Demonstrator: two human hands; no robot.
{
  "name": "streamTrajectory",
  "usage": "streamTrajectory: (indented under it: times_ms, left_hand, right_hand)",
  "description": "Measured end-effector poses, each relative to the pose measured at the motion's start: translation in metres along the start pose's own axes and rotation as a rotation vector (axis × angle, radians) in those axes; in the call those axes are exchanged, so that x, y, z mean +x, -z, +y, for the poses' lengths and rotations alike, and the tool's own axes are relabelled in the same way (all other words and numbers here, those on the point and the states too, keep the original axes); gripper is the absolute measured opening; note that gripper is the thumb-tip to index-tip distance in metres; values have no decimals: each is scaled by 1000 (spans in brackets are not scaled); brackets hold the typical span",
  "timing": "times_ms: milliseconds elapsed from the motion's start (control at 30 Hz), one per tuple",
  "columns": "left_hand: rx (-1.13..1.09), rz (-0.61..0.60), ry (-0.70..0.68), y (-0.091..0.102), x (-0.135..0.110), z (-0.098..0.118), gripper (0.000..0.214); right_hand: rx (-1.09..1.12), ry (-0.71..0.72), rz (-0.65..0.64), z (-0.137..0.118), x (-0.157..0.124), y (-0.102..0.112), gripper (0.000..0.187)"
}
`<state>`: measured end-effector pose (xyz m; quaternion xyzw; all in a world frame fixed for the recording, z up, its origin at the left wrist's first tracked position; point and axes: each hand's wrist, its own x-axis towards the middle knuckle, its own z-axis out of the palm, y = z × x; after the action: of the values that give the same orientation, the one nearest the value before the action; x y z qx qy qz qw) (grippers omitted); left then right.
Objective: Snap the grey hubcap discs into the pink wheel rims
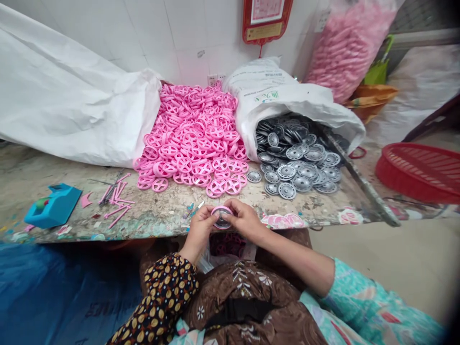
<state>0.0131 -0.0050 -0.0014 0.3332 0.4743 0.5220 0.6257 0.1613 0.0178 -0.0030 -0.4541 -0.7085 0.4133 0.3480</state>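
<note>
At the table's front edge, my left hand (pixel 202 226) and my right hand (pixel 245 221) both grip one toy wheel (pixel 222 218), a pink ring with a grey disc inside it. The thumbs press on its face from either side, and the fingers behind it are partly hidden. Beyond my hands spreads a large heap of pink wheel rings (pixel 201 139). To its right, grey hubcap discs (pixel 302 165) spill from the mouth of a white sack (pixel 251 120). Below the table edge, a bag (pixel 230 245) with pink wheels sits near my lap.
A blue tape dispenser (pixel 53 206) and several thin pink sticks (pixel 117 196) lie on the left. A metal bar (pixel 366 187) slants over the right edge near a red basket (pixel 420 167). Another white sack (pixel 89 110) lies behind left; a bag of pink parts (pixel 348 48) stands back right.
</note>
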Motion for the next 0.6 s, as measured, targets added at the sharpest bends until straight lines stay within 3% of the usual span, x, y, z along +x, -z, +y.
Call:
streamTrajectory:
  times_ms: [100,167,267,333,400,500,600]
  left_hand:
    - [172,-52,3,12,3,2,34]
    - [273,-25,-58,19,8,1,40]
    - [571,81,-283,24,22,-2,29]
    - [827,139,-459,23,35,-5,27]
    - [1042,175,-575,18,49,-6,31]
    - [1267,215,-629,9,68,-5,33]
    - [1372,203,-577,5,82,-4,21]
  right_hand:
    - [-206,14,-189,6,-18,3,11]
    - [-339,78,-270,9,-25,11,25]
    - [-510,108,-144,17,-12,36,37]
    - [-664,65,40,24,10,57,33]
    - [-877,14,136,33,36,74,34]
    - [-1094,-68,106,46,67,88,36]
    - [-1158,-102,33,56,80,90,34]
